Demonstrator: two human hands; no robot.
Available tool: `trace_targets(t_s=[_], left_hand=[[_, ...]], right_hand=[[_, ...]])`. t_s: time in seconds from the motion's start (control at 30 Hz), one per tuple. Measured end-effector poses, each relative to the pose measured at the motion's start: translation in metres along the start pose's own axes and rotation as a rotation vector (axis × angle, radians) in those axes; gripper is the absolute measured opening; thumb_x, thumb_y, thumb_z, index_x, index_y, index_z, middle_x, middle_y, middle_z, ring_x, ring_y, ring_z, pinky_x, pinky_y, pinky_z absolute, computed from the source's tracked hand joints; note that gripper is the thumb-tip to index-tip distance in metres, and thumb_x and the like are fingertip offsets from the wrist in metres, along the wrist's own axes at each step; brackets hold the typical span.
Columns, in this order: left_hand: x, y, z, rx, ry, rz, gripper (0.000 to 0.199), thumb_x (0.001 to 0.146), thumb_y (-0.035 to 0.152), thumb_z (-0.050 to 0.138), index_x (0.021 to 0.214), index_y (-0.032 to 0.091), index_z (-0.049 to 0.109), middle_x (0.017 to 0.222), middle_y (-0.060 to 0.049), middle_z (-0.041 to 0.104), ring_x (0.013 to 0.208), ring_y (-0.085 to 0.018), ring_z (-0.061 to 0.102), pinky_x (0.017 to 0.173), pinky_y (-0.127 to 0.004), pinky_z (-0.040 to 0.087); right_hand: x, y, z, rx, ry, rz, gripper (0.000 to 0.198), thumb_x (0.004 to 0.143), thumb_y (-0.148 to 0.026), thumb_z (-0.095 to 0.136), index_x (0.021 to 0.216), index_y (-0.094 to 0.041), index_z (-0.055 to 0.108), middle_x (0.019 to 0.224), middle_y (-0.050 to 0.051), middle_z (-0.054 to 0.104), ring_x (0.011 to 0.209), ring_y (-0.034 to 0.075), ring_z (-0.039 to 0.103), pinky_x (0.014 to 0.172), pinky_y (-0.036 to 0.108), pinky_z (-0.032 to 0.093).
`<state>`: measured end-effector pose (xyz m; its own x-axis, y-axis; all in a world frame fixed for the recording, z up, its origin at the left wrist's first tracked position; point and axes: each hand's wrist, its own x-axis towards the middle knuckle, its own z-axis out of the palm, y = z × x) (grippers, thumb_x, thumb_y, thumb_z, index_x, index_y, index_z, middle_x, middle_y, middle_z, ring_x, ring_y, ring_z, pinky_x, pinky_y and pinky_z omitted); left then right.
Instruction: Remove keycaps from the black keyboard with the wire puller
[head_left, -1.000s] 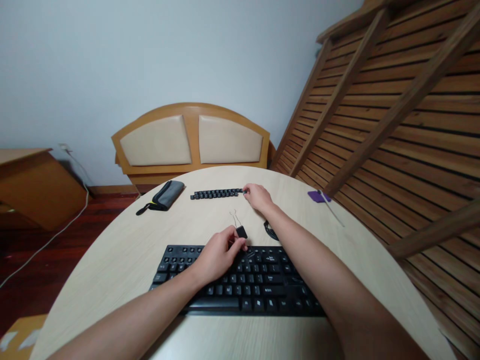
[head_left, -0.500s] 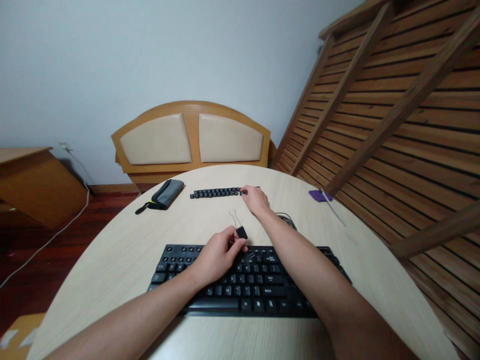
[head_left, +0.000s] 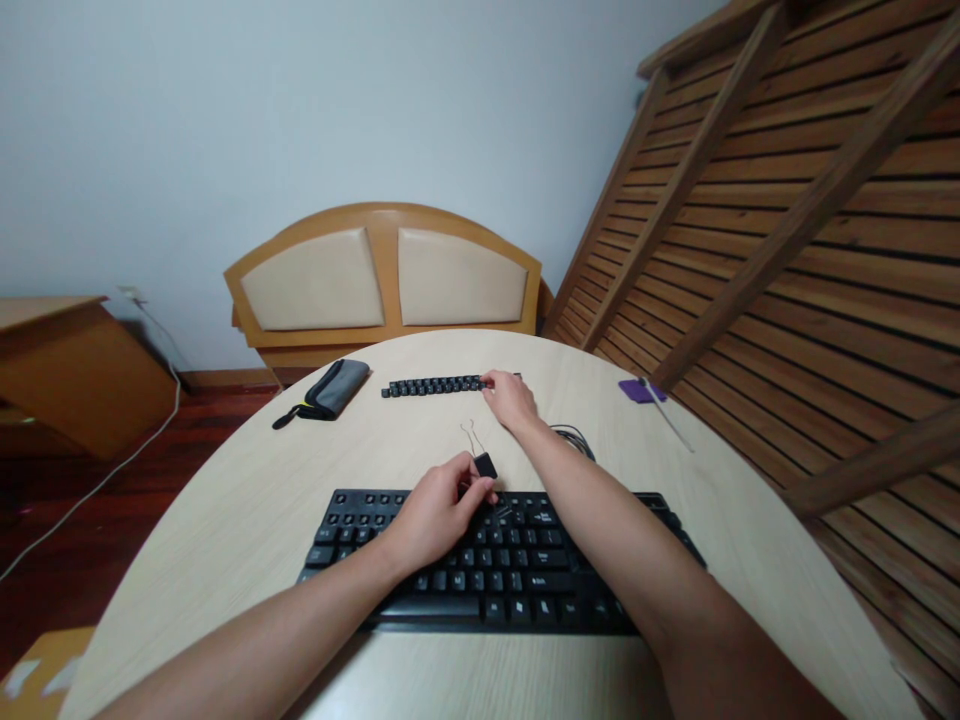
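Note:
My left hand (head_left: 444,503) is closed round a wire keycap puller (head_left: 485,465) with a black handle; its two thin wires point away from me. The hand is over the upper part of a black keyboard (head_left: 427,607). Several top-row positions at the keyboard's left show no caps. Farther back, loose black keycaps (head_left: 435,386) stand lined up in two rows. My right hand (head_left: 511,398) is at the right end of these rows, its fingertips pinched on a keycap (head_left: 484,384) that they partly cover.
A grey zip pouch (head_left: 341,388) lies at the table's back left. A coiled black cable (head_left: 574,438) is behind the keyboard, partly behind my right arm. At the right are a purple cloth (head_left: 637,391) and a thin pale stick (head_left: 670,418) across it. The round table (head_left: 225,520) stands near a headboard (head_left: 390,270).
Both hands stay almost where they were, the left still with the keycap puller and the right at the end of the keycap rows. The view has shifted very slightly.

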<state>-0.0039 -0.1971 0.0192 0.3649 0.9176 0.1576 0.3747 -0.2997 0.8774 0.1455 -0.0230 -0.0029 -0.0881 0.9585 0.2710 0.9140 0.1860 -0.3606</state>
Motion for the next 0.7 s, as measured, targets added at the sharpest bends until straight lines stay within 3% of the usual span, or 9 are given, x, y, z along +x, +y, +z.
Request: trace_targets(t_s=[0.37, 0.57, 0.63, 0.7], left_hand=[[0.001, 0.0, -0.001, 0.005, -0.001, 0.004, 0.019, 0.095, 0.032, 0.05, 0.083, 0.019, 0.056, 0.082, -0.003, 0.072, 0.079, -0.019, 0.065, 0.075, -0.031, 0.047], [0.002, -0.002, -0.001, 0.002, -0.009, 0.008, 0.018, 0.095, 0.03, 0.049, 0.084, 0.018, 0.056, 0.081, -0.003, 0.072, 0.078, -0.018, 0.066, 0.074, -0.032, 0.047], [0.002, -0.002, -0.001, 0.01, -0.01, 0.01, 0.017, 0.095, 0.03, 0.049, 0.084, 0.019, 0.056, 0.082, -0.003, 0.072, 0.078, -0.018, 0.066, 0.073, -0.032, 0.047], [0.001, -0.002, -0.001, 0.023, -0.013, 0.014, 0.017, 0.095, 0.03, 0.049, 0.085, 0.019, 0.056, 0.082, -0.003, 0.072, 0.078, -0.018, 0.065, 0.073, -0.031, 0.046]], right_hand=[[-0.006, -0.006, -0.011, -0.035, -0.057, -0.003, 0.031, 0.092, -0.024, 0.05, 0.122, -0.025, 0.056, 0.121, 0.007, 0.063, 0.112, 0.022, 0.058, 0.09, 0.031, 0.045], [-0.017, -0.006, -0.047, -0.08, -0.222, -0.035, 0.052, 0.074, -0.019, 0.071, 0.123, -0.018, 0.056, 0.123, 0.014, 0.061, 0.11, 0.027, 0.059, 0.091, 0.033, 0.044], [-0.031, -0.006, -0.064, -0.075, -0.291, -0.075, 0.048, 0.071, -0.023, 0.074, 0.117, -0.018, 0.061, 0.119, 0.012, 0.064, 0.107, 0.027, 0.06, 0.088, 0.032, 0.045], [-0.052, -0.006, -0.081, -0.053, -0.339, -0.13, 0.034, 0.078, -0.03, 0.069, 0.109, -0.02, 0.065, 0.113, 0.009, 0.067, 0.103, 0.024, 0.062, 0.085, 0.03, 0.046]])
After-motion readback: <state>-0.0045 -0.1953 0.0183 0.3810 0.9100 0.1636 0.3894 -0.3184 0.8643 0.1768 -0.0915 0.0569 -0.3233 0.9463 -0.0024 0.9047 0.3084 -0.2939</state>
